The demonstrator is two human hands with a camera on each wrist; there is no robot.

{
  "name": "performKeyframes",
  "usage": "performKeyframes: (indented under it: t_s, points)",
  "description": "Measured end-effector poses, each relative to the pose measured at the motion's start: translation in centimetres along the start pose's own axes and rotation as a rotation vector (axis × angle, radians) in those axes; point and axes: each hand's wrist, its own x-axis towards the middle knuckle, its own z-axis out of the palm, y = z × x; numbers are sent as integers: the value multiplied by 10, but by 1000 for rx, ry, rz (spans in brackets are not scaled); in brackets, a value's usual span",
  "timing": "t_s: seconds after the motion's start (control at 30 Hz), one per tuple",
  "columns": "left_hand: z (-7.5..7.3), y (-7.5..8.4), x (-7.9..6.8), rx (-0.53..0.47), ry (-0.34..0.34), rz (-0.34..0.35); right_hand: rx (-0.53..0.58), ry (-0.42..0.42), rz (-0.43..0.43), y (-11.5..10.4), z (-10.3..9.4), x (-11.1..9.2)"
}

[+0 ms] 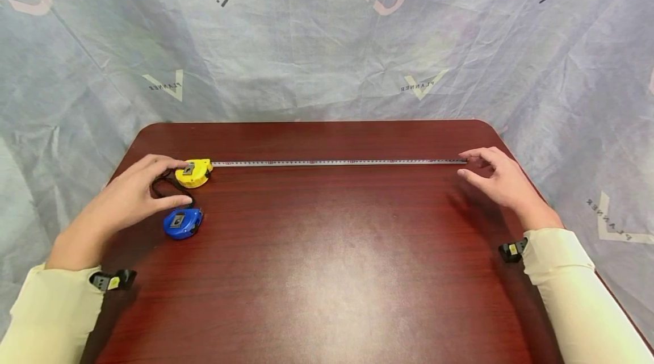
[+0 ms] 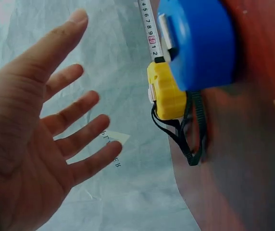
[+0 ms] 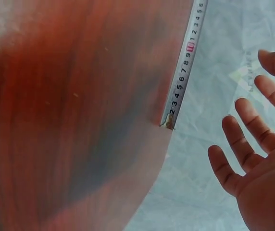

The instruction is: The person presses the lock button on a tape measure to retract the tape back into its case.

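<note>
A yellow tape measure lies at the table's left with its blade drawn out straight to the right. In front of it sits a blue tape measure. My left hand hovers beside both, thumb and fingers spread and holding nothing; the left wrist view shows the hand apart from them. At the far end of the blade, my right hand is held with loosely bent fingers. In the right wrist view that hand stands clear of the blade's metal end hook.
A black wrist strap loops behind the tape measures. The dark red wooden table has rounded far corners. A grey printed cloth hangs close behind its back edge and at both sides.
</note>
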Motion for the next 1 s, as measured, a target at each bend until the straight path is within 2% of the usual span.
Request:
performKeyframes:
  t_s: [0.13, 0.4, 0.63, 0.77, 1.0]
  points:
    - [-2, -3, 12, -23, 22, -6, 6, -9, 26, 4, -3, 6]
    - [-1, -15, 30, -56, -30, -47, 23, -31, 79, 21, -6, 19]
    - [2, -25, 37, -79, -85, -118, 19, -104, 141, 32, -8, 28]
    - [7, -31, 41, -96, -100, -117, 0, -124, 147, 37, -7, 33]
    - [19, -40, 49, -112, -145, -128, -5, -184, 209, 50, 0, 34]
